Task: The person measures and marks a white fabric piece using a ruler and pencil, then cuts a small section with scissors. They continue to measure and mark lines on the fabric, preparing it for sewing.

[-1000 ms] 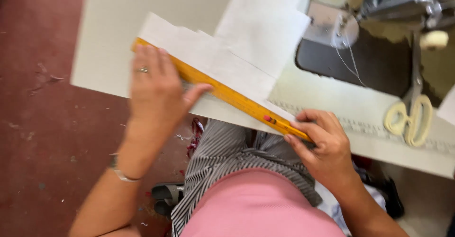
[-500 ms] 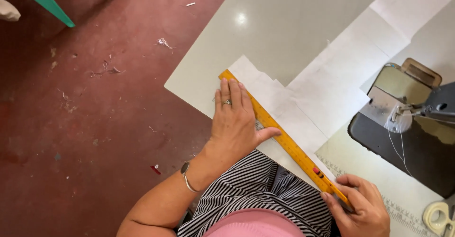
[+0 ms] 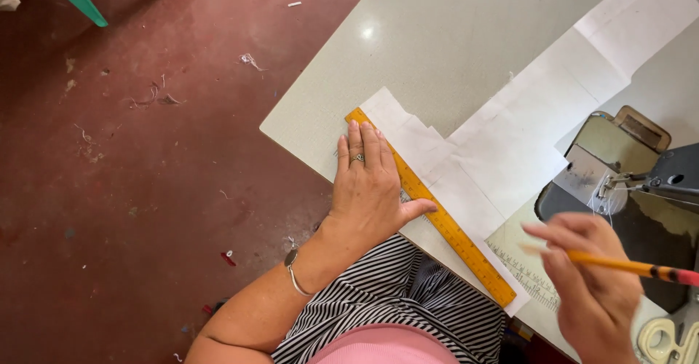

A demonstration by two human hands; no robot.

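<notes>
The left hand lies flat, fingers spread, pinning the yellow ruler on white paper; the right hand pinches a pencil. Light pressure could let the ruler skew.

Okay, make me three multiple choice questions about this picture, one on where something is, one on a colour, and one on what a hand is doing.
1. Where does the left hand rest?
A. flat on the ruler and white paper
B. on the floor
C. on the sewing machine

2. What colour is the ruler?
A. green
B. yellow-orange
C. white

3. What is the state of the right hand?
A. open and empty
B. pressed flat on the table
C. raised, holding a pencil

Answers:
1 A: the palm and fingers lie on the ruler's upper end, over the paper.
2 B: the long strip across the paper is yellow-orange.
3 C: the fingers grip a yellow pencil above the table, clear of the paper.
</notes>
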